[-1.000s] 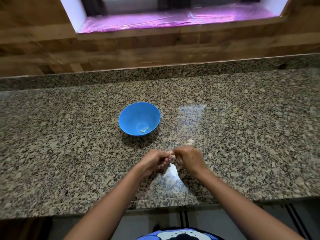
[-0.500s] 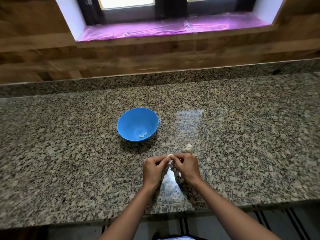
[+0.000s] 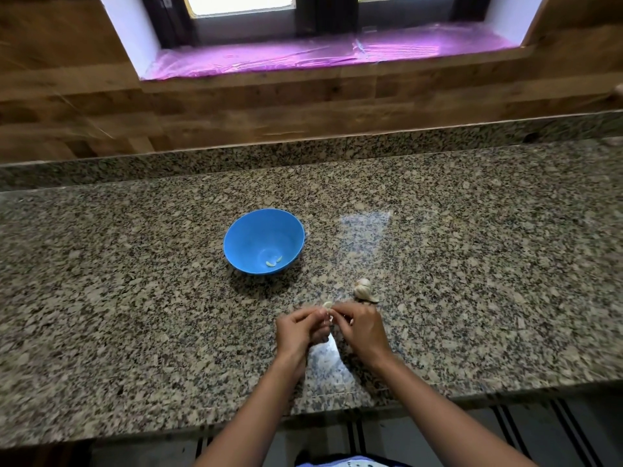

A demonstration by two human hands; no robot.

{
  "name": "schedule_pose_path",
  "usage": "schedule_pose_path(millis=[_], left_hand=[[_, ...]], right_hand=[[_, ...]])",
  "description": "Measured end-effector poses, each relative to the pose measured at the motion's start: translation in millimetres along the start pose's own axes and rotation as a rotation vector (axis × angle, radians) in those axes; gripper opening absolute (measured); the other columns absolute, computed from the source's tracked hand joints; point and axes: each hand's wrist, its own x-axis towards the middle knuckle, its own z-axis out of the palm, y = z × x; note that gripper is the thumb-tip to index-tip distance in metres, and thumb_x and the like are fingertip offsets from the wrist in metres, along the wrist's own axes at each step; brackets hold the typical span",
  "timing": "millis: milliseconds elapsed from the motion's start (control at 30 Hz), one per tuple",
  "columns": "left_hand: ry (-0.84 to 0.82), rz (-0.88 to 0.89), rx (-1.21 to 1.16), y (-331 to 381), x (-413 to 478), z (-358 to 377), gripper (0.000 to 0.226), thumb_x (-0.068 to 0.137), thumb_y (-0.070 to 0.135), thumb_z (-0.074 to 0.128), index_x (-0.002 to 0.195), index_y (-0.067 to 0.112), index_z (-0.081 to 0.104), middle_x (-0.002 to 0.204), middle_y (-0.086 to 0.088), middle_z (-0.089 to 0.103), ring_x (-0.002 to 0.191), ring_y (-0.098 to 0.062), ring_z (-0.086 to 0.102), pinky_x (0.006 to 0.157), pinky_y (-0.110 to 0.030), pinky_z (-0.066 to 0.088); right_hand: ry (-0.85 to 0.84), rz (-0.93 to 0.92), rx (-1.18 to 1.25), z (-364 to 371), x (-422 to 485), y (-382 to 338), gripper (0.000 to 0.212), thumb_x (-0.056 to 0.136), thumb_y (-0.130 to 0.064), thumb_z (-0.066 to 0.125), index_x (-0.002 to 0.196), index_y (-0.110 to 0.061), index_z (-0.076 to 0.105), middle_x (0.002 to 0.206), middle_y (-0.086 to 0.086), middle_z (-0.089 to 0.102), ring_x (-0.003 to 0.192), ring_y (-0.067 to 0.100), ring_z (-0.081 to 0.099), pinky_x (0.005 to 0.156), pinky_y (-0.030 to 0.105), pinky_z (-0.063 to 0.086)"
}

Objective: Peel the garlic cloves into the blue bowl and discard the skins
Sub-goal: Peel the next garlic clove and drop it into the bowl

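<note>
A blue bowl (image 3: 253,236) on the counter (image 3: 135,298) held two peeled cloves (image 3: 273,261). Nearer, the left hand (image 3: 300,330) and right hand (image 3: 362,328) pinched one garlic clove (image 3: 327,305).

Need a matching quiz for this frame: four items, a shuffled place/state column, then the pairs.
Items:
1. blue bowl
2. garlic bulb
3. garlic clove
4. window sill

Place or state:
A. pinched between the left hand and right hand
B. covered by pink film
C. holds two peeled cloves
D. lies on the counter, just beyond the right hand

Pairs: 1-C, 2-D, 3-A, 4-B
</note>
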Motion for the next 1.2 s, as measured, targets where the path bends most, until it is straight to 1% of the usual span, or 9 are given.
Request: schedule_pose_path(millis=[67,167,333,433,600,700,833,1033,1200], left_hand=[[0.024,-0.069,-0.092,-1,-1,1,0.010,0.084,0.000,0.064,0.091,-0.004,0.070,0.073,-0.014,0.070,0.056,-0.015,0.064,0.053,-0.022,0.055],[0.059,-0.121,-0.223,0,1,1,0.011,0.084,0.003,0.064,0.092,-0.002,0.069,0.072,-0.011,0.069,0.059,-0.015,0.064,0.057,-0.025,0.058],[0.038,-0.033,-0.031,8,8,-3,0.009,0.085,0.004,0.065,0.092,0.000,0.070,0.070,-0.010,0.068,0.059,-0.015,0.061,0.059,-0.023,0.055],[0.039,0.055,0.181,9,12,-7,0.010,0.084,0.002,0.065,0.092,0.005,0.071,0.071,-0.008,0.069,0.060,-0.014,0.058,0.060,-0.023,0.053],[0.011,0.229,0.584,10,16,-11,0.014,0.085,0.011,0.067,0.096,0.007,0.074,0.083,-0.001,0.073,0.075,-0.013,0.066,0.074,-0.031,0.056],[-0.037,0.354,0.804,15,13,-10,0.014,0.087,0.017,0.065,0.096,0.013,0.075,0.087,0.006,0.072,0.081,-0.009,0.066,0.080,-0.029,0.054],[-0.106,0.536,1.039,22,10,-9,0.017,0.090,0.014,0.061,0.100,0.010,0.073,0.093,-0.002,0.073,0.081,-0.010,0.063,0.073,-0.019,0.048],[-0.107,0.593,0.995,27,13,-16,0.011,0.087,0.020,0.067,0.091,0.014,0.074,0.080,0.002,0.072,0.071,-0.009,0.064,0.057,-0.011,0.047],[-0.063,0.663,1.045,23,15,-14,0.012,0.090,0.018,0.062,0.083,0.012,0.069,0.070,0.005,0.062,0.061,-0.002,0.052,0.052,-0.013,0.035]], right_hand=[[-0.016,-0.123,-0.079,-1,-1,1,0.016,0.086,-0.010,0.059,0.096,-0.008,0.072,0.079,0.005,0.072,0.064,0.013,0.066,0.059,0.022,0.056],[-0.017,-0.276,-0.215,3,-5,3,0.027,0.090,-0.025,0.046,0.087,-0.014,0.070,0.066,-0.001,0.065,0.052,0.012,0.060,0.044,0.025,0.052],[0.070,0.220,-0.061,5,-3,5,0.016,0.083,-0.028,0.069,0.087,-0.014,0.074,0.075,-0.003,0.072,0.062,0.008,0.064,0.060,0.025,0.055],[0.028,0.372,0.027,2,6,5,0.014,0.083,-0.027,0.069,0.085,-0.013,0.074,0.076,-0.001,0.071,0.067,0.011,0.064,0.063,0.023,0.052],[-0.115,0.428,0.280,3,8,5,0.024,0.091,-0.013,0.058,0.114,-0.014,0.066,0.091,0.000,0.071,0.069,0.008,0.062,0.063,0.012,0.049],[-0.160,0.351,0.200,3,11,7,0.017,0.087,-0.020,0.064,0.100,-0.012,0.072,0.088,-0.001,0.072,0.070,0.000,0.060,0.060,0.003,0.041],[-0.274,0.388,0.287,7,12,8,0.013,0.089,-0.020,0.062,0.081,-0.016,0.072,0.065,-0.009,0.065,0.050,-0.004,0.054,0.057,0.017,0.044],[-0.308,0.629,0.683,3,21,2,0.024,0.093,-0.011,0.054,0.075,0.001,0.066,0.061,0.011,0.057,0.045,0.018,0.048,0.044,0.027,0.043],[-0.322,0.567,0.572,2,25,0,0.027,0.091,-0.019,0.059,0.073,-0.001,0.068,0.060,0.009,0.060,0.049,0.019,0.052,0.049,0.029,0.043]])
